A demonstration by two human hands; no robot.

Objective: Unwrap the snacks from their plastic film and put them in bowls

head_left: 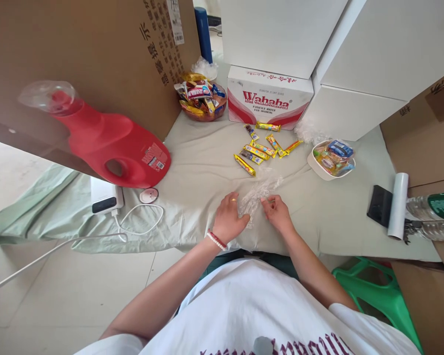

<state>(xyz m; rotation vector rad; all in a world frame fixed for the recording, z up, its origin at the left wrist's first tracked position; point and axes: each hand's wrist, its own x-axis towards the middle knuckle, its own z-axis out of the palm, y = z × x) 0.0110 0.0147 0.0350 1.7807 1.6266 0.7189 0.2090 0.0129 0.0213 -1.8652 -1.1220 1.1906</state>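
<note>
A crumpled sheet of clear plastic, perhaps a thin bag, lies on the cloth between my two hands. My left hand rests palm down at its left side, fingers stretched out and thumb apart, touching the plastic. Thumb and fingertips of my right hand are pinched on the plastic's right edge. Beyond it, several yellow-wrapped snack bars are scattered on the cloth. A white bowl of packaged snacks stands to the right of them.
Behind the bars stands a Wahaha water carton. A glass bowl of wrapped snacks is at its left. Left are a red detergent jug and a white power bank with a cable. Plastic bottles lie far right; a green stool stands below.
</note>
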